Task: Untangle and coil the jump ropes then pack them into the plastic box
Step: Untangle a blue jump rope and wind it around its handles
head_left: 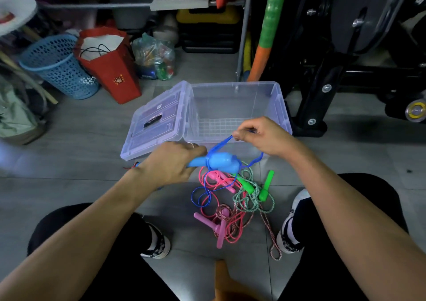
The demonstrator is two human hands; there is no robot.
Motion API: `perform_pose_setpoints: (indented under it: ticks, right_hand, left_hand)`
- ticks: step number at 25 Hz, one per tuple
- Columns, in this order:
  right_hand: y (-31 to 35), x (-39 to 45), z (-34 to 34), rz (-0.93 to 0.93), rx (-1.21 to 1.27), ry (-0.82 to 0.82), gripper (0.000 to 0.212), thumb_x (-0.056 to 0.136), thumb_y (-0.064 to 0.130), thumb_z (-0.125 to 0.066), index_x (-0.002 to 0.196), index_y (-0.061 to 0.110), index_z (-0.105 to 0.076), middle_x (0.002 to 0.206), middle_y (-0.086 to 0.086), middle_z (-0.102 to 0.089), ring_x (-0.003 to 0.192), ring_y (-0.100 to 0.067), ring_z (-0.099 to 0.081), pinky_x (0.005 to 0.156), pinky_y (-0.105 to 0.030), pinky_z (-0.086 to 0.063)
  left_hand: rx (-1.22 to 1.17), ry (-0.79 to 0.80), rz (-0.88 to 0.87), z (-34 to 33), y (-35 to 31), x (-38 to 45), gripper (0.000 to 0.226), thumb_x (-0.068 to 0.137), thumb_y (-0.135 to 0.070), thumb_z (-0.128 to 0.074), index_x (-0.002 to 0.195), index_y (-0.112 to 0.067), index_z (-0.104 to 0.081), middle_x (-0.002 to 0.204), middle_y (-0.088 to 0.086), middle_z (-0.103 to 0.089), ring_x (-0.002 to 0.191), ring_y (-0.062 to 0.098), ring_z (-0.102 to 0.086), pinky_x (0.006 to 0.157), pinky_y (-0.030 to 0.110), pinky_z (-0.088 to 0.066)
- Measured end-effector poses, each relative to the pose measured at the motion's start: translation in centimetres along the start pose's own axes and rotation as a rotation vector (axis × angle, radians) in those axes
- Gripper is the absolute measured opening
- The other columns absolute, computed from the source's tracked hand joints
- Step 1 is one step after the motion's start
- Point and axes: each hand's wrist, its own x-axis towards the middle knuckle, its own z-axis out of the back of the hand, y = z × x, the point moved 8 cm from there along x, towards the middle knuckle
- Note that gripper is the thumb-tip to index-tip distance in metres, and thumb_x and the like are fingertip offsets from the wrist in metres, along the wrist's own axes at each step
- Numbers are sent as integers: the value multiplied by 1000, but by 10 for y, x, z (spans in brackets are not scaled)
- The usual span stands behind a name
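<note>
Right hand [260, 137] is pinching a loop of the blue cord [221, 142] betw. thumb & fingers, and left hand [171, 162] is curling round the blue handles [220, 162], both hovering just in front of the open, empty plastic box [232, 107]. Looks like the coiling step on rope no. 1, w/ its tail still trailing into the pile, so next move is prob. more wraps, then dropping it in the box. Pink, green & twisted-cord ropes [232, 206] are lying knotted together on the floor betw. the feet.
</note>
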Motion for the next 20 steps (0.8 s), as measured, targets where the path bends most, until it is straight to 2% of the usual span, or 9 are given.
perform_pose_setpoints:
  ticks: [3, 4, 6, 8, 10, 12, 15, 18, 20]
  right_hand:
    - [-4, -7, -3, -10, 61, 4, 29, 98, 28, -55, 75, 16, -67, 57, 0, -42, 51, -7, -34, 51, -23, -29]
    - [-2, -8, -6, -12, 69, 4, 30, 99, 26, -52, 74, 16, -66, 54, 5, -40, 49, -5, -32, 50, -22, -27]
    - [7, -12, -17, -16, 17, 18, 31, 101, 24, -49, 76, 15, -64, 50, 12, -46, 47, -4, -39, 52, -19, -31]
    - [21, -16, -37, 9, -123, 70, 31, 101, 27, -47, 75, 18, -62, 58, 11, -57, 57, -6, -49, 60, -26, -38]
    - [38, -23, -55, 49, -297, 131, 30, 99, 31, -47, 72, 19, -53, 63, 4, -53, 65, -20, -48, 63, -33, -34]
    - [53, -25, -55, 97, -456, 138, 24, 95, 31, -47, 76, 16, -50, 64, 2, -45, 67, -25, -44, 61, -33, -32]
    - [51, -21, -30, 52, -495, 128, 13, 86, 25, -51, 75, 20, -56, 68, 2, -52, 72, -27, -53, 62, -34, -42]
    - [34, -16, -10, 4, -401, 142, 9, 84, 23, -64, 78, 18, -67, 67, 6, -59, 73, -18, -56, 65, -32, -45]
    - [17, -10, 0, -17, -212, 129, 10, 82, 25, -74, 78, 16, -72, 71, 0, -67, 70, -13, -59, 70, -32, -47]
  left_hand:
    - [-280, -300, 243, 28, 19, -9, 18, 88, -36, -55, 102, -24, -57, 67, -6, -59, 62, 29, -55, 56, 30, -41]
    - [-363, -348, 365, 31, 25, -11, 18, 90, -35, -60, 100, -21, -59, 64, -9, -55, 60, 25, -51, 57, 30, -39]
    - [-514, -405, 601, 27, 39, -13, 12, 92, -30, -62, 89, -20, -56, 64, -9, -51, 61, 20, -46, 57, 31, -37]
    - [-543, -368, 819, 15, 57, -19, 13, 93, -28, -58, 86, -18, -54, 68, -3, -55, 64, 21, -49, 58, 31, -37]
    - [-367, -157, 965, 1, 65, -24, 16, 91, -28, -55, 96, -14, -57, 86, 6, -64, 79, 29, -58, 64, 33, -41]
    - [-82, 101, 944, -15, 56, -22, 25, 90, -27, -53, 111, -14, -56, 107, 11, -64, 99, 34, -60, 74, 33, -42]
    - [138, 348, 710, -37, 29, -7, 30, 90, -21, -53, 120, -21, -53, 116, 6, -62, 108, 30, -59, 78, 32, -42]
    - [174, 424, 407, -43, 16, 5, 25, 90, -24, -55, 114, -28, -55, 108, 0, -63, 104, 25, -59, 79, 33, -44]
    - [135, 358, 237, -41, 15, 10, 23, 86, -20, -59, 107, -30, -59, 99, -4, -61, 100, 22, -57, 80, 36, -47]
